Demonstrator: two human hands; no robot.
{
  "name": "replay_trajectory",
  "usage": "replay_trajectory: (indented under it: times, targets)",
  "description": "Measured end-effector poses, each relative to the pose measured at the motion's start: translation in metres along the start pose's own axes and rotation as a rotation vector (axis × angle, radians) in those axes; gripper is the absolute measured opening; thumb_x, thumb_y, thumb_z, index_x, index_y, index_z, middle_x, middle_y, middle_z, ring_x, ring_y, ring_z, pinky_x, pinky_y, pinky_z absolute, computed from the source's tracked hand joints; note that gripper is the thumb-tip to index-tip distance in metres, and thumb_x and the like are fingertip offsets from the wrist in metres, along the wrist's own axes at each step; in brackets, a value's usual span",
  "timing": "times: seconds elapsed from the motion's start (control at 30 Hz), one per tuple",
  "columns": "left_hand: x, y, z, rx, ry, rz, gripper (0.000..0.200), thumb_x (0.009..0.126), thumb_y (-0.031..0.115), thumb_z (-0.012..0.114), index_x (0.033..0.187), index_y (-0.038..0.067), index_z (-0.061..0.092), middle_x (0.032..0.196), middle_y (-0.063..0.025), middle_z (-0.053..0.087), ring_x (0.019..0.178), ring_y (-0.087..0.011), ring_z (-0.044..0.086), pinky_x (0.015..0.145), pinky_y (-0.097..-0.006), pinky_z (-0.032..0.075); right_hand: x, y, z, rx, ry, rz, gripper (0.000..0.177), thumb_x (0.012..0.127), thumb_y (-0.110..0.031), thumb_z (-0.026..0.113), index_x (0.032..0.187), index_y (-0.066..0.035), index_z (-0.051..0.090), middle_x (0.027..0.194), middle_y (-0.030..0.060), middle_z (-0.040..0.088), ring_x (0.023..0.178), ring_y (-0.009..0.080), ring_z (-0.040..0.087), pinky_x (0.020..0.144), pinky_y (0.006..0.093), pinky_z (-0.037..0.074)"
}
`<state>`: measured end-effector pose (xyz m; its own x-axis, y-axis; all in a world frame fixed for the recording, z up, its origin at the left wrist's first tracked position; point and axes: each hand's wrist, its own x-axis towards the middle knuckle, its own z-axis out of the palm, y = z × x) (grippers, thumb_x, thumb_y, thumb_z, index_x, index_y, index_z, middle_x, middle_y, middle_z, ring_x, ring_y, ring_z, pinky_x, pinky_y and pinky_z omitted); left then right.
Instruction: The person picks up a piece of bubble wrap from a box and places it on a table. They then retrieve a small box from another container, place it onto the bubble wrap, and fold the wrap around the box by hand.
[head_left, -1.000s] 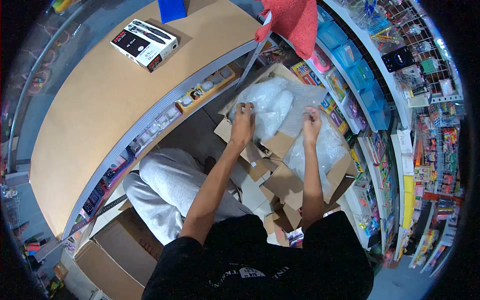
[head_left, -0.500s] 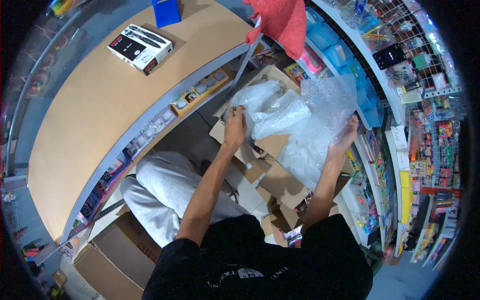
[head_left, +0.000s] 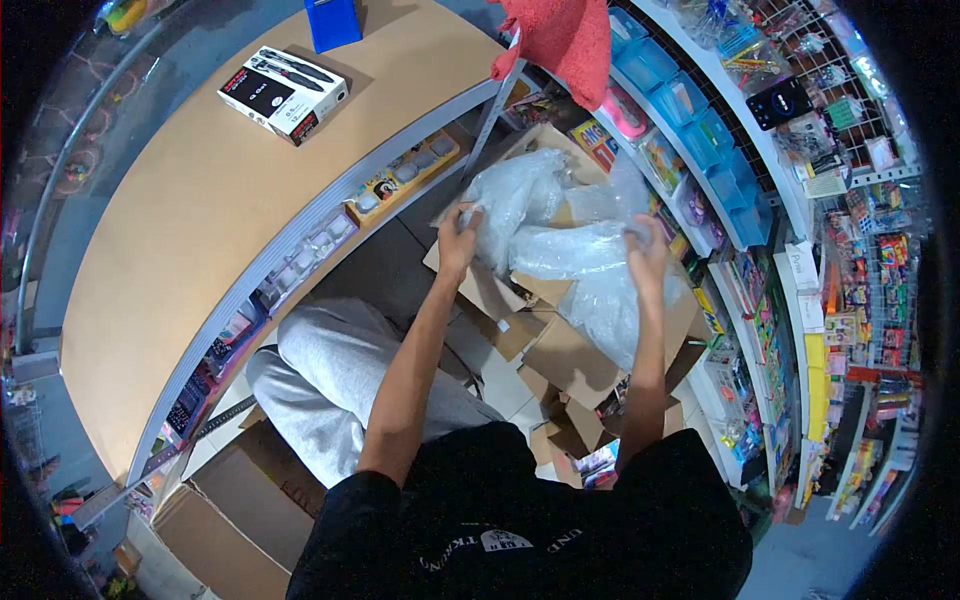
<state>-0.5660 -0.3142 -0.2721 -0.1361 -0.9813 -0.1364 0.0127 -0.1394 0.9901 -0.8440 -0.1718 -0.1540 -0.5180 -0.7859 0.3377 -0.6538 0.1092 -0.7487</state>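
Observation:
Crumpled clear bubble wrap lies in several folds over an open cardboard box in front of me. My left hand is closed at the wrap's left side, fingers curled on its edge. At the right end of a fold, my right hand pinches the plastic, its fingertips somewhat blurred by motion. Brown flaps show below the wrap, and most of what the box holds is hidden.
A curved wooden counter on the left bears a pen box and a blue holder. A red cloth hangs ahead. Blue bins and stocked shelves line the right. Another carton stands at lower left.
My right hand has moved left and slightly up, and the raised sheet of bubble wrap has come down into a lower fold. My left hand has shifted slightly left.

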Motion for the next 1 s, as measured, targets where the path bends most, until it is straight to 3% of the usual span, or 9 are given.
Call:
replay_trajectory:
  times: [0.17, 0.27, 0.43, 0.53, 0.63, 0.73, 0.83, 0.93, 1.0]
  targets:
    - [-0.002, 0.010, -0.010, -0.262, -0.021, -0.210, 0.027, 0.096, 0.031, 0.069, 0.110, 0.008, 0.064, 0.099, -0.0002, 0.063, 0.088, -0.0117, 0.056, 0.078, -0.0287, 0.047, -0.019, -0.068, 0.053, -0.201, -0.170, -0.174, 0.045, 0.090, -0.027, 0.073, 0.125, -0.005, 0.056, 0.127, 0.0178, 0.056, 0.122, 0.0336, 0.053, 0.107, 0.0415, 0.039]
    - [-0.002, 0.016, -0.015, -0.325, -0.029, -0.242, 0.029, 0.098, 0.031, 0.067, 0.114, 0.007, 0.063, 0.101, -0.0017, 0.064, 0.091, -0.0126, 0.058, 0.080, -0.0296, 0.048, -0.019, -0.080, 0.080, -0.106, -0.283, -0.115, 0.052, 0.087, -0.030, 0.075, 0.128, -0.006, 0.053, 0.125, 0.0196, 0.055, 0.119, 0.0395, 0.054, 0.105, 0.0427, 0.041]
    - [-0.014, 0.019, -0.017, -0.560, -0.250, -0.305, 0.036, 0.100, 0.035, 0.063, 0.121, 0.007, 0.064, 0.107, -0.0034, 0.067, 0.093, -0.0120, 0.061, 0.082, -0.0295, 0.049, -0.017, -0.090, 0.119, -0.368, -0.499, 0.156, 0.088, 0.080, -0.075, 0.061, 0.135, -0.008, 0.053, 0.138, 0.0204, 0.054, 0.129, 0.0425, 0.049, 0.108, 0.0653, 0.028]
    - [-0.013, 0.015, -0.023, -0.505, -0.442, -0.378, 0.042, 0.102, 0.036, 0.058, 0.130, 0.004, 0.061, 0.124, -0.0080, 0.065, 0.112, -0.0180, 0.060, 0.100, -0.0367, 0.045, -0.010, -0.089, 0.141, -0.475, -0.520, 0.346, 0.093, 0.079, -0.075, 0.061, 0.139, -0.004, 0.050, 0.140, 0.0258, 0.052, 0.132, 0.0442, 0.047, 0.111, 0.0626, 0.028]
    - [-0.010, 0.014, -0.026, -0.522, -0.432, -0.436, 0.046, 0.104, 0.036, 0.054, 0.134, 0.002, 0.059, 0.131, -0.0088, 0.062, 0.120, -0.0209, 0.056, 0.109, -0.0411, 0.037, -0.006, -0.086, 0.151, -0.453, -0.532, 0.367, 0.096, 0.079, -0.070, 0.066, 0.143, 0.000, 0.046, 0.139, 0.0301, 0.052, 0.131, 0.0456, 0.049, 0.112, 0.0603, 0.030]
    - [-0.010, 0.017, -0.027, -0.522, -0.397, -0.399, 0.043, 0.104, 0.036, 0.053, 0.127, 0.001, 0.063, 0.124, -0.0074, 0.064, 0.111, -0.0183, 0.060, 0.102, -0.0388, 0.043, -0.001, -0.076, 0.153, -0.391, -0.561, 0.355, 0.088, 0.081, -0.058, 0.070, 0.142, 0.000, 0.047, 0.131, 0.0322, 0.057, 0.124, 0.0477, 0.054, 0.111, 0.0588, 0.032]
    - [-0.008, 0.023, -0.032, -0.568, -0.283, -0.291, 0.039, 0.105, 0.037, 0.051, 0.117, 0.003, 0.067, 0.114, -0.0045, 0.066, 0.098, -0.0145, 0.061, 0.094, -0.0363, 0.048, -0.005, -0.052, 0.156, -0.400, -0.483, 0.367, 0.091, 0.082, -0.054, 0.068, 0.146, 0.004, 0.040, 0.134, 0.0308, 0.057, 0.128, 0.0440, 0.052, 0.115, 0.0637, 0.020]
    - [-0.008, 0.023, -0.037, -0.409, -0.206, -0.244, 0.043, 0.106, 0.036, 0.050, 0.127, 0.000, 0.060, 0.121, -0.0071, 0.064, 0.108, -0.0197, 0.061, 0.096, -0.0395, 0.050, -0.011, -0.033, 0.162, -0.439, -0.427, 0.353, 0.087, 0.082, -0.048, 0.069, 0.147, 0.001, 0.039, 0.126, 0.0289, 0.062, 0.121, 0.0448, 0.057, 0.114, 0.0637, 0.022]
    - [-0.013, 0.020, -0.032, -0.467, -0.094, -0.183, 0.037, 0.106, 0.037, 0.050, 0.116, 0.005, 0.065, 0.097, -0.0011, 0.060, 0.092, -0.0136, 0.059, 0.083, -0.0317, 0.051, -0.009, -0.039, 0.162, -0.499, -0.467, 0.385, 0.086, 0.082, -0.045, 0.069, 0.148, 0.000, 0.037, 0.121, 0.0277, 0.065, 0.119, 0.0441, 0.059, 0.114, 0.0631, 0.022]
